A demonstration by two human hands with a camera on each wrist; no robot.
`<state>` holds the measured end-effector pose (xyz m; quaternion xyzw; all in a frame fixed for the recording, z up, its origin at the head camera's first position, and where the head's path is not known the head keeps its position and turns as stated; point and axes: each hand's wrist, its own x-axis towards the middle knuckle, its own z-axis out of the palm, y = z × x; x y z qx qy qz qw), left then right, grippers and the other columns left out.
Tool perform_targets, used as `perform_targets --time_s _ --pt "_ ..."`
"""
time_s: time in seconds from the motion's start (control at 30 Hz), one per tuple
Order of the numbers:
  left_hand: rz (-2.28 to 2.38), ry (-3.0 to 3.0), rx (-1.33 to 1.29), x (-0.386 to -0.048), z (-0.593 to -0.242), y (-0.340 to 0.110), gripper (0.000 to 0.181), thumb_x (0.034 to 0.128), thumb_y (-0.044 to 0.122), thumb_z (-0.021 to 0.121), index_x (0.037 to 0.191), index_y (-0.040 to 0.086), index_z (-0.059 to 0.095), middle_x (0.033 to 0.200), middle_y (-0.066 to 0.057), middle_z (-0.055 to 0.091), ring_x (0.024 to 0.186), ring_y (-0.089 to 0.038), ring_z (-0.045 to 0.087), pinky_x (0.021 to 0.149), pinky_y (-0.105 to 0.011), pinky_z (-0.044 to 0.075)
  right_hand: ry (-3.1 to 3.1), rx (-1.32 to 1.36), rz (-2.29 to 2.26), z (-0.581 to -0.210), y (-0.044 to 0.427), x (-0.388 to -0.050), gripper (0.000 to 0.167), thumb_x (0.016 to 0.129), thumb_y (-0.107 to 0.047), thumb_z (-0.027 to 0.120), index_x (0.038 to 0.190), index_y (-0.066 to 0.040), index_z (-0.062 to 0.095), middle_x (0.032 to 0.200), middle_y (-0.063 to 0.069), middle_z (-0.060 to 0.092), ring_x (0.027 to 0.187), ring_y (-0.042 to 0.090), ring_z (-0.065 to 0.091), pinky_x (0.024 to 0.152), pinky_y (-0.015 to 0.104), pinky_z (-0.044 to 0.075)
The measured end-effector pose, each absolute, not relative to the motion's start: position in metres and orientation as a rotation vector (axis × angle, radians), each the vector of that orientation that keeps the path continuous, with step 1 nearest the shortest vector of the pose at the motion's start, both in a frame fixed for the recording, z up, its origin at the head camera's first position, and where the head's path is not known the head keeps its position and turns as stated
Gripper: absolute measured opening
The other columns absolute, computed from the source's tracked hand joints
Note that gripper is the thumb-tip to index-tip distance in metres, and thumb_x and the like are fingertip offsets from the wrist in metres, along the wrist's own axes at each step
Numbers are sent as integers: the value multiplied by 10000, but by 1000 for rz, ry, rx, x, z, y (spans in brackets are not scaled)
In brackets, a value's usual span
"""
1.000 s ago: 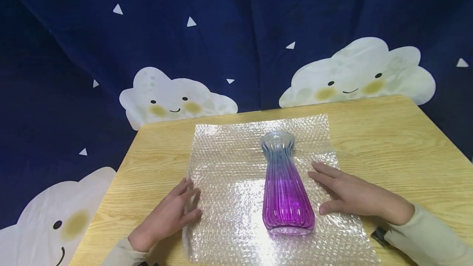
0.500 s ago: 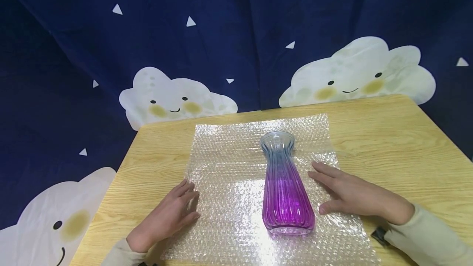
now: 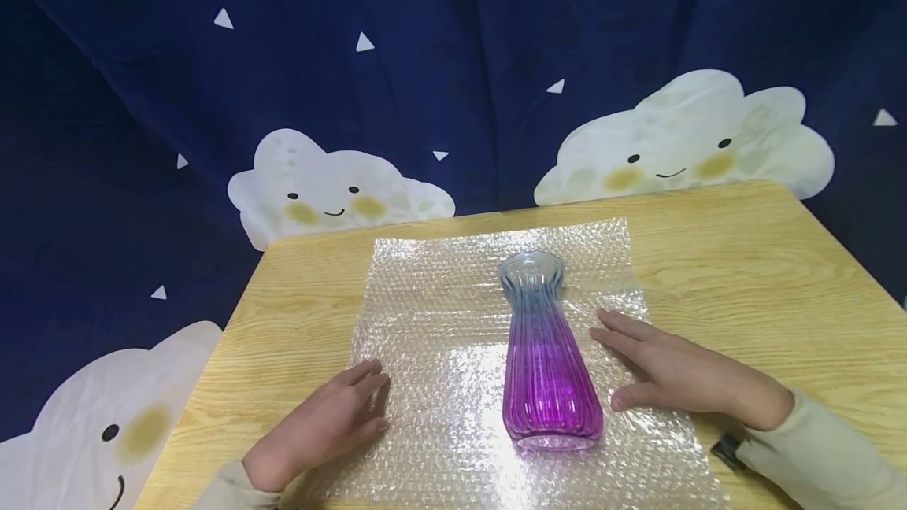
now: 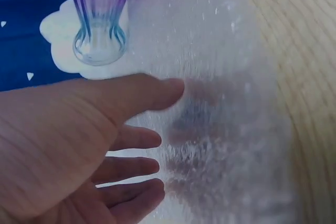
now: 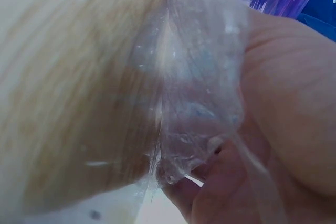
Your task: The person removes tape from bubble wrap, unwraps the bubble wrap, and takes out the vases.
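A glass vase [image 3: 549, 368], clear blue at the flared neck and purple toward the base, lies on its side on a sheet of bubble wrap [image 3: 432, 321]. My left hand [image 3: 322, 431] is at the left edge of the sheet, fingers loosely bent. In the left wrist view the thumb and fingers of that hand [image 4: 79, 129] are apart, with their tips against or close to the bubble wrap [image 4: 210, 40]. My right hand [image 3: 687, 372] lies over the sheet's right edge beside the vase, fingers extended. The right wrist view shows crumpled film by the palm [image 5: 294, 87].
A light wooden table [image 3: 744, 258] carries the sheet, with bare wood to its left and right. Behind the table hangs a dark blue curtain [image 3: 425, 61] printed with white clouds and triangles.
My left hand has shifted slightly toward me, its fingertips lower. The sheet's left edge, raised near the hand earlier, now lies flatter and farther left. The right hand and vase have stayed put.
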<state>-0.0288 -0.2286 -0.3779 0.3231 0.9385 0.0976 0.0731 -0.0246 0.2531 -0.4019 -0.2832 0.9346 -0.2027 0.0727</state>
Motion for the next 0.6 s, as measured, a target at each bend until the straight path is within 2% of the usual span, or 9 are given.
perform_targets --time_s 0.17,0.6 --pt "252 2840 1039 -27 -374 -225 556 904 326 790 1321 -16 656 1417 -261 614 1309 -418 612 1084 -541 526 2809 -844 -617 -402 253 -24 1008 813 -717 661 1548 -57 462 1641 271 355 1450 506 437 1108 599 450" --pt "224 2915 1137 -32 -368 -215 534 910 352 783 1317 28 664 1384 -206 645 1295 -357 624 1096 -499 532 2765 -808 -629 -398 252 -25 1013 816 -739 636 1550 -63 460 1655 268 328 1455 515 428 1104 616 455"
